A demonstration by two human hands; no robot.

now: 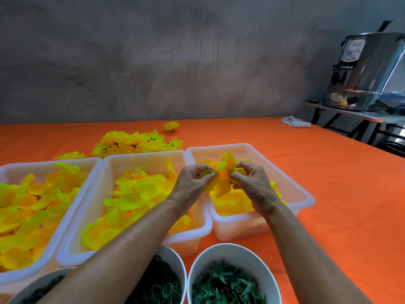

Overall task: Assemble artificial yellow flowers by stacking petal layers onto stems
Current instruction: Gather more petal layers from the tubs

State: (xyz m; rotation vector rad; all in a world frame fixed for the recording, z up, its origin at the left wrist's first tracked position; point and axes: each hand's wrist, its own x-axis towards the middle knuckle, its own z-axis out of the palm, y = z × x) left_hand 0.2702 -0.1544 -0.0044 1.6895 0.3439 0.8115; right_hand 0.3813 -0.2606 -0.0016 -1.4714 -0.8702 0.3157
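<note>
Left hand (192, 183): fingers pinch the flower's small green-yellow piece at its 9 o'clock edge.
Right hand (252, 183): fingers curled, gripping the petals at 3 o'clock.
Flower (225, 172): held between both hands above the right tub (306, 198).
Tabletop (328, 194): orange.

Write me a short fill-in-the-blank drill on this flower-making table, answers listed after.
1. Both hands work a yellow petal layer above the ____ of the three white bins.
2. The tablecloth is ____.
3. Finished flowers lie piled ____ the bins.
4. The round bowl nearest the right forearm holds green ____-shaped pieces.

Missing words: rightmost; orange; behind; star
</note>
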